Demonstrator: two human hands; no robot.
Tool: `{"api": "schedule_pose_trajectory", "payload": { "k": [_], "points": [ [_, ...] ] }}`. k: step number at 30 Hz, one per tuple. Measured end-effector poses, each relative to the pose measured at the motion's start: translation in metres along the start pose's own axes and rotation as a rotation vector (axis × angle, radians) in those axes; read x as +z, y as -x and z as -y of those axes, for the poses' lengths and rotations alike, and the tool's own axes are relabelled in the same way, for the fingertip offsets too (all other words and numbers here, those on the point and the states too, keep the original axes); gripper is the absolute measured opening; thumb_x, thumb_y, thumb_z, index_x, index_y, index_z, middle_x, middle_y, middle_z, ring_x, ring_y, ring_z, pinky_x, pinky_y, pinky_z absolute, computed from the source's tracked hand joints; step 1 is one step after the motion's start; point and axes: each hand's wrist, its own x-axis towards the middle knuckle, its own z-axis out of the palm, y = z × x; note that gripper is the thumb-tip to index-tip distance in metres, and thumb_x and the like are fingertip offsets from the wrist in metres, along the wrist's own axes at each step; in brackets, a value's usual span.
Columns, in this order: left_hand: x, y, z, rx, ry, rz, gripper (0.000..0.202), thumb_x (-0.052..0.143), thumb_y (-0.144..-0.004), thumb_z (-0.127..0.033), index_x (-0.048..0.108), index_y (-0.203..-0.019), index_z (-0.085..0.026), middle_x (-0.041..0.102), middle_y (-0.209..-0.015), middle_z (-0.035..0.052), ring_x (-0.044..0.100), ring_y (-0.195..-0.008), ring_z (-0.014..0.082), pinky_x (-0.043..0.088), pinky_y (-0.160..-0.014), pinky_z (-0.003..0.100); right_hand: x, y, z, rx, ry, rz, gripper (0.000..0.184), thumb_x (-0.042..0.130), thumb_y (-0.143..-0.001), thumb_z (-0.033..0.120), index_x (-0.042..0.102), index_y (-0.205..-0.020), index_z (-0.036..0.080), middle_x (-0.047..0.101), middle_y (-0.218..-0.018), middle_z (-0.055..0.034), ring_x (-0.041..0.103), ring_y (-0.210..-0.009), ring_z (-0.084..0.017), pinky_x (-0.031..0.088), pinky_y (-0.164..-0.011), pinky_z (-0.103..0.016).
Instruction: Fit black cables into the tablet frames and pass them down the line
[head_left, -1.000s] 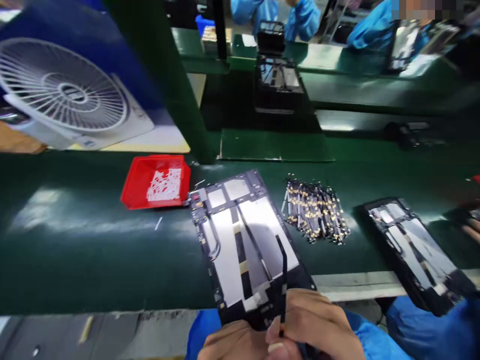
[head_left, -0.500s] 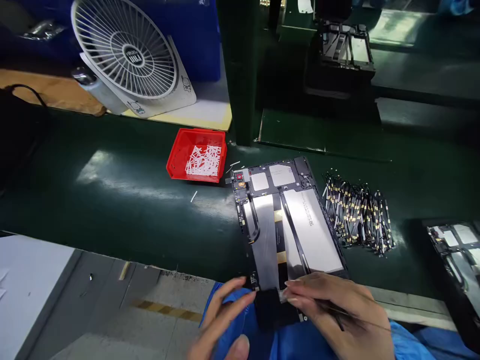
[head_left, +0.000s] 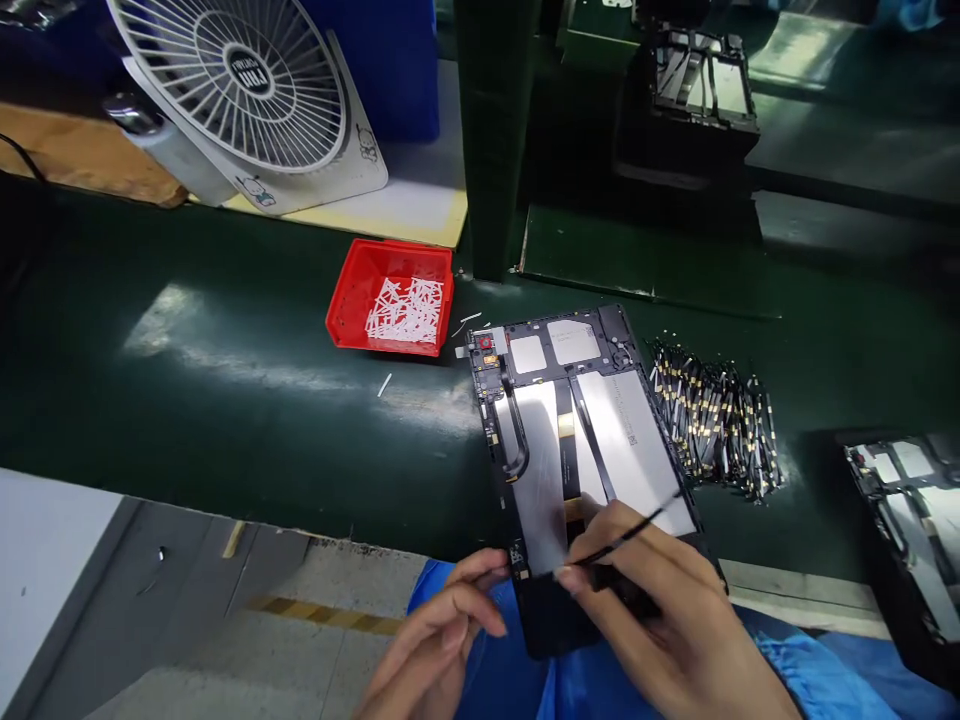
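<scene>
An opened tablet [head_left: 577,440], back side up with silver battery cells and black flex cables showing, lies on the dark green belt [head_left: 225,400] and overhangs its near edge. My right hand [head_left: 667,620] pinches thin black tweezers [head_left: 630,533] over the tablet's lower end. My left hand [head_left: 442,640] hovers at the tablet's lower left corner, fingers loosely curled and apart, holding nothing, fingertips close to the edge.
A red tray [head_left: 390,300] of small white strips sits left of the tablet. A pile of black and gold flex cables [head_left: 712,420] lies to its right. Another opened tablet [head_left: 907,530] is at far right. A white fan [head_left: 232,90] stands behind.
The tweezers have swung up so they point right across the tablet's lower end. My left hand has drawn its fingers in slightly. The view shifted a little.
</scene>
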Motion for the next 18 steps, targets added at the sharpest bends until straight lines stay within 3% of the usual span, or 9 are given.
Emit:
{"api": "schedule_pose_trajectory", "payload": {
  "k": [3, 9, 13, 18],
  "points": [
    [0.001, -0.012, -0.005, 0.048, -0.058, 0.010, 0.045, 0.055, -0.084, -0.061, 0.069, -0.070, -0.021, 0.064, -0.102, 0.0098, 0.062, -0.102, 0.0264, 0.051, -0.089, 0.037, 0.002, -0.009, 0.007, 0.020, 0.160, 0.122, 0.010, 0.052, -0.092, 0.017, 0.060, -0.089, 0.022, 0.061, -0.086, -0.0027, 0.064, -0.079, -0.017, 0.056, -0.070, -0.029],
    [0.010, -0.029, -0.001, 0.224, -0.198, -0.039, 0.022, 0.060, -0.088, -0.042, 0.062, -0.078, -0.022, 0.057, -0.082, 0.0016, 0.057, -0.077, 0.0156, 0.046, -0.071, 0.024, 0.004, -0.013, 0.010, 0.136, 0.235, 0.154, 0.013, 0.048, -0.091, 0.014, 0.058, -0.089, 0.022, 0.059, -0.086, -0.0009, 0.060, -0.070, -0.015, 0.053, -0.063, -0.030],
    [0.007, -0.038, 0.003, 0.289, -0.349, 0.004, 0.014, 0.059, -0.089, -0.031, 0.056, -0.078, -0.022, 0.056, -0.077, -0.0009, 0.056, -0.069, 0.0135, 0.046, -0.063, 0.021, 0.005, -0.014, 0.009, 0.175, 0.239, 0.168, 0.012, 0.049, -0.091, 0.014, 0.059, -0.090, 0.022, 0.058, -0.087, -0.0010, 0.060, -0.070, -0.015, 0.052, -0.062, -0.029],
    [-0.001, -0.046, 0.007, 0.363, -0.384, 0.062, 0.011, 0.061, -0.088, -0.026, 0.054, -0.080, -0.023, 0.056, -0.076, -0.0027, 0.056, -0.069, 0.0120, 0.047, -0.064, 0.020, 0.005, -0.015, 0.012, 0.125, 0.276, 0.181, 0.011, 0.051, -0.092, 0.017, 0.060, -0.088, 0.021, 0.058, -0.086, -0.0020, 0.061, -0.073, -0.016, 0.053, -0.062, -0.028]
  ]
}}
